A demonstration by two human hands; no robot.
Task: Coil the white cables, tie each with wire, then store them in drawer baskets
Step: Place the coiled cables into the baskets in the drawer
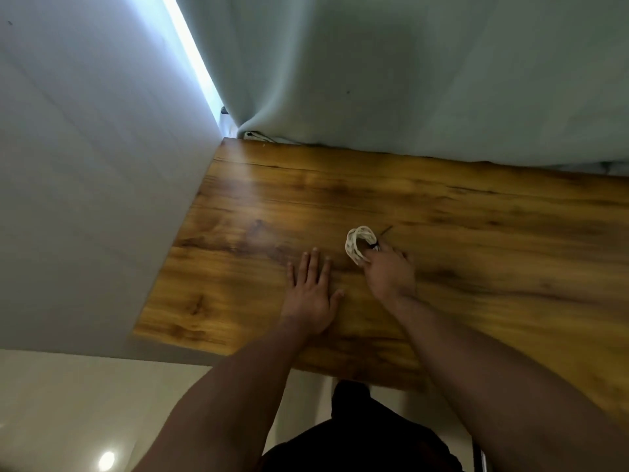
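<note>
- Resting flat on the table (238, 206), the left hand (311, 294) has straight, slightly spread fingers.
- Just right of them, the right hand (388, 270) pinches the white cable coil (357, 243) at its wire tie (374, 247).
- Beyond those fingers the tie's tail juts out; a slack twist could free the loops.
- Count: two hands, one coil, one tie.

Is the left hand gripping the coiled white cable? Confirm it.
No, the left hand lies flat on the wooden table, fingers straight; the right hand holds the coiled white cable.
</note>
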